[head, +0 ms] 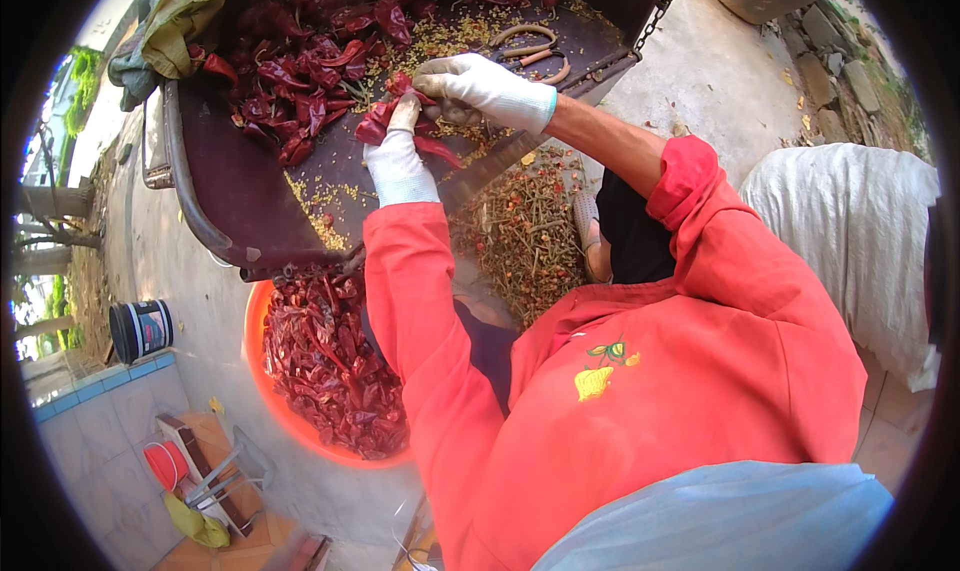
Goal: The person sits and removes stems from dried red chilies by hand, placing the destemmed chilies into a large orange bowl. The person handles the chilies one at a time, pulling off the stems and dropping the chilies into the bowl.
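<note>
My left hand [400,154], in a white work glove with a soiled thumb, grips a few dried red chili peppers [375,123] over the metal cart bed [225,166]. My gloved right hand [480,87] meets it there, its fingers closed on the upper end of a red pepper [401,85]. The gloves hide part of the peppers. Beyond my hands lies a loose heap of dried red peppers [307,83], with yellow seeds [442,38] scattered around it. A pair of scissors [529,50] rests on the bed close to my right hand.
Below the cart's edge stands an orange basin [259,346] full of red peppers [330,368]. Stems and scraps [532,233] are piled on the ground by my foot. A white woven sack [840,233] is at right. A black bucket [141,331] and a stool [240,462] stand left.
</note>
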Tool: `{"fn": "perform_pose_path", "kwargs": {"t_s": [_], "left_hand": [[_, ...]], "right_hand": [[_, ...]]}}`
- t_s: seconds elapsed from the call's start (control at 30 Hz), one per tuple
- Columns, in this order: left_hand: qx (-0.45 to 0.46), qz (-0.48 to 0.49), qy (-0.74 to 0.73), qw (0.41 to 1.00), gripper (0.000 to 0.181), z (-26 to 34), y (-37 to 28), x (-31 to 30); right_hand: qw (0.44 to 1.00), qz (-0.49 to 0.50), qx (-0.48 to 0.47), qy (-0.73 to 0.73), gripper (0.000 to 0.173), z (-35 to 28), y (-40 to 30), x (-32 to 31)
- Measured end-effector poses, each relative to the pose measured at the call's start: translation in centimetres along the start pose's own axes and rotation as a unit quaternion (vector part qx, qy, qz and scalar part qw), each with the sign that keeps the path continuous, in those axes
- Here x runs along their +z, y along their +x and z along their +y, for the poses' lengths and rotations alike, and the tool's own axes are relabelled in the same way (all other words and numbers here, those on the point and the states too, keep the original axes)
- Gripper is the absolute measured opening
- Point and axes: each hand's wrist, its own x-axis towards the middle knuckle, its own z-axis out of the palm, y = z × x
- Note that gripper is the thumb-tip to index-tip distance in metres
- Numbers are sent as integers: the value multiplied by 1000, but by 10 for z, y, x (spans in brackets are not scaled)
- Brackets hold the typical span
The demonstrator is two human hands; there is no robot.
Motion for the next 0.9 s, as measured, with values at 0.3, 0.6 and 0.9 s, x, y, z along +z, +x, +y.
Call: {"fn": "perform_pose_path", "kwargs": {"t_s": [0.3,0.6,0.9], "left_hand": [[34,8,-6,999,23,0,-1,-6],[12,-58,138,989,16,-8,-2,-12],[-113,-208,-33,971,8,14,-22,-5]], "right_hand": [[942,10,-110,-317,37,-2,-16,4],[891,24,-202,-406,39,1,-6,-10],[986,-27,24,-166,52,-24,-28,5]]}}
